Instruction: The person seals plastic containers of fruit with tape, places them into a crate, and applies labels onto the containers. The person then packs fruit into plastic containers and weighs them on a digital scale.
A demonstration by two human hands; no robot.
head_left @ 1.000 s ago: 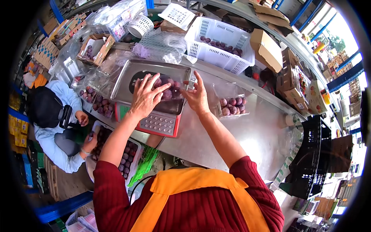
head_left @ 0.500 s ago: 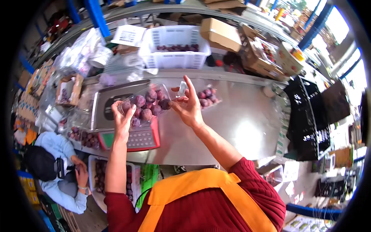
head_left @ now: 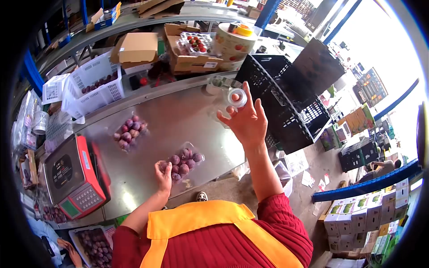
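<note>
My left hand (head_left: pixel 164 177) is closed on the left edge of a clear plastic tray of plums (head_left: pixel 183 168), low over the steel table near its front edge. My right hand (head_left: pixel 248 126) is raised at the right end of the table, beside the black crate. A small ring-shaped roll, which looks like clear tape (head_left: pixel 241 100), sits on it with a fingertip showing through the hole; the other fingers are spread. Farther back on the table lies a second tray of plums (head_left: pixel 130 133).
A red scale (head_left: pixel 96 172) stands at the left. Behind are a white basket (head_left: pixel 96 69) with plums, cardboard boxes (head_left: pixel 139 47) and a large sticker roll (head_left: pixel 233 43). The black crate (head_left: pixel 279 111) borders the right end. Another person's hand (head_left: pixel 69 248) is at lower left, near a plum crate (head_left: pixel 108 234).
My view has turned to the right. The held tray has gone from over the scale to the table's front, now only in my left hand. My right hand has moved right, toward the black crate.
</note>
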